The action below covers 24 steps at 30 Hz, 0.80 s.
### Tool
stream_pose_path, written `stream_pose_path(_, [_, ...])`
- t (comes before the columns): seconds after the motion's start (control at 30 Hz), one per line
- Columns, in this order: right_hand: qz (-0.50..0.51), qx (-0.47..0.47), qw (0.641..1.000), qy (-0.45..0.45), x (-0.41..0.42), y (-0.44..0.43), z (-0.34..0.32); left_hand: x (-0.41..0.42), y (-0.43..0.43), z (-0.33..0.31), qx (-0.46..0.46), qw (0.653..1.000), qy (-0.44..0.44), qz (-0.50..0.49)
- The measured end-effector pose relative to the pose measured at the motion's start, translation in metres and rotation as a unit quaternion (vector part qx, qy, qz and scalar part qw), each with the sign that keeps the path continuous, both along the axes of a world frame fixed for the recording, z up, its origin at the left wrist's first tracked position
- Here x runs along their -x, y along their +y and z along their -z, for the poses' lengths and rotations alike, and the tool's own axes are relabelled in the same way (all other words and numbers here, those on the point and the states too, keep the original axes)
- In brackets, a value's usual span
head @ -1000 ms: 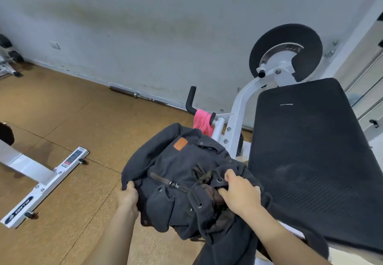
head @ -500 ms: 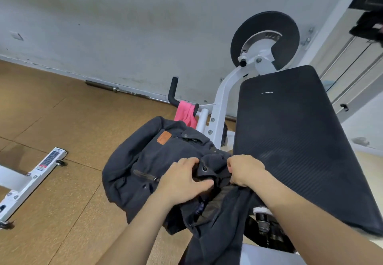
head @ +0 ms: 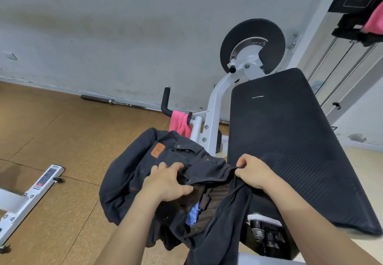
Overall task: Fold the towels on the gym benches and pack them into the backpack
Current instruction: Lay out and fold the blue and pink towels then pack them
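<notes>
The left hand (head: 167, 184) is curling its fingers tight over the near-left rim of the dark backpack (head: 132, 171); the right hand (head: 253, 172) is pinching the opposite rim, pulling the mouth wide. The backpack is hanging just left of the black padded worktop (head: 290, 144). A pink towel (head: 179, 122) is draping over a handle beyond the backpack.

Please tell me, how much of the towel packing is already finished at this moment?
Done: little that shows. Something blue sits inside the backpack; whether it is a towel is unclear. In hand: the left hand and right hand grip the backpack's opening and hold it apart beside the bench. Left: a pink towel hangs unfolded on the handle, and more pink cloth shows at upper right.
</notes>
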State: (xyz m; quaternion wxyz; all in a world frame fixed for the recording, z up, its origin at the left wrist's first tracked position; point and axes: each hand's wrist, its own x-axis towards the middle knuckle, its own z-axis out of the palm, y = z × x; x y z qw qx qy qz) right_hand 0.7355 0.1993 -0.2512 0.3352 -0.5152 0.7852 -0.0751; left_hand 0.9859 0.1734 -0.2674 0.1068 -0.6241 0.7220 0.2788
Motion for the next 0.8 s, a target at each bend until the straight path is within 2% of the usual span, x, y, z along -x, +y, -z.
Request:
stream_pose_path(0.07, [-0.017, 0.024, 0.999, -0.034, -0.001, -0.005, -0.011, 0.001, -0.013, -0.008, 0.072, 0.995, 0.049, -0.042])
stream_pose_path(0.17, [-0.008, 0.09, 0.993, -0.08, -0.013, -0.019, -0.024, 0.018, -0.034, -0.009, 0.202, 0.96, 0.161, -0.107])
stream_pose_path(0.33, [0.06, 0.123, 0.967, -0.216, -0.049, -0.051, -0.018, 0.041, -0.052, -0.002, 0.26, 0.948, 0.163, -0.086])
stream_pose_path(0.4, [0.03, 0.107, 0.972, -0.207, -0.059, -0.064, -0.01, 0.041, -0.069, 0.006, 0.274, 0.946, 0.156, -0.079])
stream_pose_path(0.5, [-0.047, 0.078, 0.988, -0.121, -0.064, -0.091, 0.009, 0.04, -0.11, 0.016, 0.282, 0.948, 0.133, -0.063])
stream_pose_path(0.6, [-0.088, 0.051, 0.992, -0.071, -0.071, -0.124, 0.034, 0.045, -0.152, 0.032, 0.249, 0.967, 0.053, -0.021])
stream_pose_path(0.7, [-0.116, 0.053, 0.99, -0.056, -0.089, -0.149, 0.068, 0.052, -0.19, 0.055, 0.186, 0.981, -0.037, 0.035])
stream_pose_path(0.8, [-0.096, 0.1, 0.988, -0.069, -0.096, -0.166, 0.103, 0.059, -0.226, 0.082, 0.121, 0.985, -0.11, 0.057])
